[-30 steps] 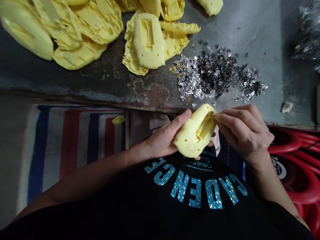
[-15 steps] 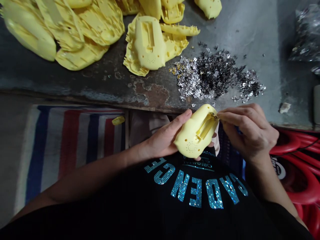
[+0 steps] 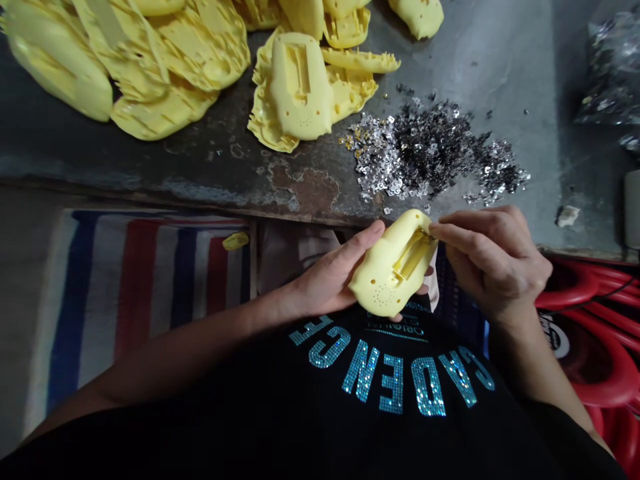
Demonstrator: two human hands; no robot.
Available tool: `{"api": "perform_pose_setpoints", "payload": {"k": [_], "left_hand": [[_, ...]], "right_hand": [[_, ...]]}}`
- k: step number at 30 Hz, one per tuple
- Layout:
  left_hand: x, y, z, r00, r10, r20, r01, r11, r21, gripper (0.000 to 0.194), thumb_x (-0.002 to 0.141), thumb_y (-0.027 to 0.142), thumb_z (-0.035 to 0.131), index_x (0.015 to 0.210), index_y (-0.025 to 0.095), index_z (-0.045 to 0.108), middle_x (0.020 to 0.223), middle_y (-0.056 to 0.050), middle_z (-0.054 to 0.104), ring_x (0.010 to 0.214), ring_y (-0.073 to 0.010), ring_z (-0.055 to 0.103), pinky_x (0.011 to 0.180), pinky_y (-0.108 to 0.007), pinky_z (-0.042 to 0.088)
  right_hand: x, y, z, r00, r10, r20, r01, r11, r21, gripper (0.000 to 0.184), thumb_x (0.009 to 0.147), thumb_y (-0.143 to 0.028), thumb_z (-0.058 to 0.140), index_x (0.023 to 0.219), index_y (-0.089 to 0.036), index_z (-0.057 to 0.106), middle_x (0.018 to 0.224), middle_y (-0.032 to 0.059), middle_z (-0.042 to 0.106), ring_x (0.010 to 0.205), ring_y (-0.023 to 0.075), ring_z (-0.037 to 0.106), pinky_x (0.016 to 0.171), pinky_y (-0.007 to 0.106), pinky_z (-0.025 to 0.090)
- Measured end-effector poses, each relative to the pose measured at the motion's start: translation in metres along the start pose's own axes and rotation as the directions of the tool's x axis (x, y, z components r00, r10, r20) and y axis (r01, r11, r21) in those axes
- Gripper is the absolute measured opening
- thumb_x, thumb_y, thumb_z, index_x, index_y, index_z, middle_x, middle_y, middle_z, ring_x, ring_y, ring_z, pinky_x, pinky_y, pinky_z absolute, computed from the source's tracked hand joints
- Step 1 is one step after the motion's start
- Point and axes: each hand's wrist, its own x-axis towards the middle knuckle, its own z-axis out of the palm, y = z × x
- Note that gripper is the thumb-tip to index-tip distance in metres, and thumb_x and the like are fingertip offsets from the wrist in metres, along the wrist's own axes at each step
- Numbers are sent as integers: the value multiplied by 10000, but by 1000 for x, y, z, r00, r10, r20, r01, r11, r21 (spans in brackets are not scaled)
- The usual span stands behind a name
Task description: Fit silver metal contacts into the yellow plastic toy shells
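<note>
My left hand (image 3: 333, 273) is wrapped round a yellow plastic casing (image 3: 383, 273), thumb on its upper left side. The casing is tilted, with its long battery compartment, small holes and a ring of speaker holes facing up. My right hand (image 3: 493, 257) has thumb and forefinger pinched at the upper end of that compartment. Dark metal shows in the compartment right beside the fingertips; whatever the pinch holds is hidden. Just beyond the hands, a heap of small metal contact plates (image 3: 430, 153) lies on the workbench (image 3: 200, 167).
Yellow casing shells (image 3: 165, 67) are piled at the back left, with one casing (image 3: 303, 87) lying face down on others. A clear bag (image 3: 610, 73) of metal parts is at the far right. Red tubing (image 3: 600, 347) is below the bench; striped sheeting (image 3: 135, 287) covers the lower left.
My right fingertips have shifted slightly left at the compartment's upper end, and less of the metal there shows. The left hand and casing stay nearly still.
</note>
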Motion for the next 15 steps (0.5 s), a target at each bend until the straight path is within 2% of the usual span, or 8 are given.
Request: {"api": "perform_pose_setpoints", "payload": {"k": [7, 11, 15], "left_hand": [[1, -1, 1, 1000, 21, -8, -21, 1000, -5, 994, 1023, 838, 709, 1788, 245, 483, 1496, -233, 787, 1226, -402, 838, 745, -372, 725], [0, 0, 1, 999, 35, 0, -35, 999, -12, 1053, 996, 849, 733, 1824, 283, 415, 1527, -221, 772, 1221, -409, 841, 743, -408, 741], [0, 0, 0, 999, 45, -5, -45, 999, -8, 1098, 994, 851, 734, 1859, 306, 337, 1539, -210, 770, 1208, -396, 846, 746, -406, 748]], "right_hand": [[-3, 3, 6, 998, -67, 3, 67, 996, -51, 485, 1060, -107, 738, 1488, -331, 772, 1210, 68, 888, 932, 280, 776, 811, 455, 616], [-11, 3, 13, 997, -51, -62, 45, 996, -82, 554, 1086, -147, 722, 1586, -385, 733, 1205, 42, 904, 911, 276, 803, 798, 446, 619], [-18, -5, 20, 995, -2, -98, -1, 999, -37, 576, 1070, -118, 734, 1587, -373, 744, 1264, 70, 894, 945, 285, 815, 802, 449, 629]]}}
